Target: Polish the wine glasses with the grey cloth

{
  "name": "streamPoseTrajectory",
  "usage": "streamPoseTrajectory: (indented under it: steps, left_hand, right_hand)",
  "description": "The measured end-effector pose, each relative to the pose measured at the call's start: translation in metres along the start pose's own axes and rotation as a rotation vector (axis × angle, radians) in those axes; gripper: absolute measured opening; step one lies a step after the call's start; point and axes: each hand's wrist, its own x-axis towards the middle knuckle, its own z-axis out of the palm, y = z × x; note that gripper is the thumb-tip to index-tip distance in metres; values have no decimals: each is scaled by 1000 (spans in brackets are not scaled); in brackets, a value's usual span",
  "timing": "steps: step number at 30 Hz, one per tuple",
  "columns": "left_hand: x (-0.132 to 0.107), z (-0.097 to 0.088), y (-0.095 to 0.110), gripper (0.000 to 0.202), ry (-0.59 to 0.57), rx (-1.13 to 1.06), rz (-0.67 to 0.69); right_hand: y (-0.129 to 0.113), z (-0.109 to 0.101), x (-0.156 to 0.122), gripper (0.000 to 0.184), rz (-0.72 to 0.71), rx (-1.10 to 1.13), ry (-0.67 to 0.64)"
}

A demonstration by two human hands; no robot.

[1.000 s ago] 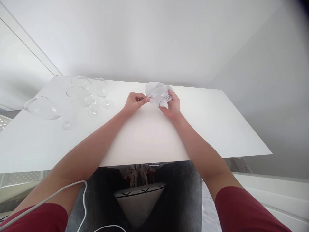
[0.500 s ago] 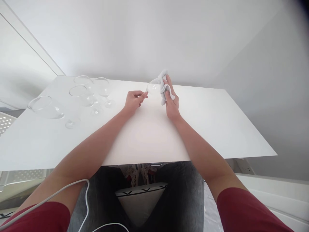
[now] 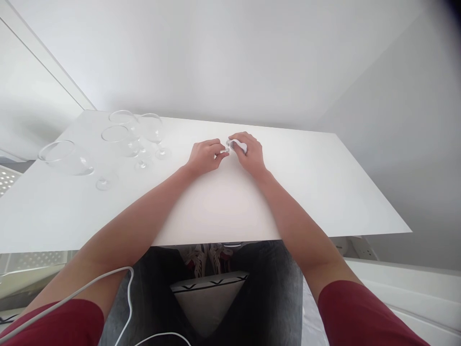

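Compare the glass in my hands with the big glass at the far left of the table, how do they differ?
The glass in hand is pinched by the left hand and almost hidden under the right hand and a white cloth; the big glass stands untouched. The held one shows only a small glint near the fingers; the big one shows its whole wide bowl, upright on the table. Both are clear glass.
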Motion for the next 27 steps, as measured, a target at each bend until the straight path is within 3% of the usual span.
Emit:
streamPoseTrajectory:
  steps: [3,7,11,14,16,19,22,27]
  left_hand:
    - [-1,-2,-1,34,-23,-24,47]
    - [-1,-5,-2,26,-41,-167,3]
    - [4,-8,2,21,17,-303,-81]
    - [9,-12,3,25,129,-342,-230]
    - [11,-15,3,31,200,-350,-356]
    - [12,-16,3,45,217,-356,-473]
    - [10,-12,7,55,191,-418,-534]
    - [8,-6,9,57,158,-609,-636]
  right_hand:
    - [-2,-2,-3,43,277,231,19]
    - [5,-1,-2,45,593,662,22]
    - [11,-1,4,44,715,957,6]
    - [12,2,5,35,741,1033,88]
    - [12,6,4,32,725,1035,169]
    - [13,13,-1,43,588,947,219]
    - [9,15,-6,54,388,743,130]
    - [-12,8,-7,56,101,372,-11]
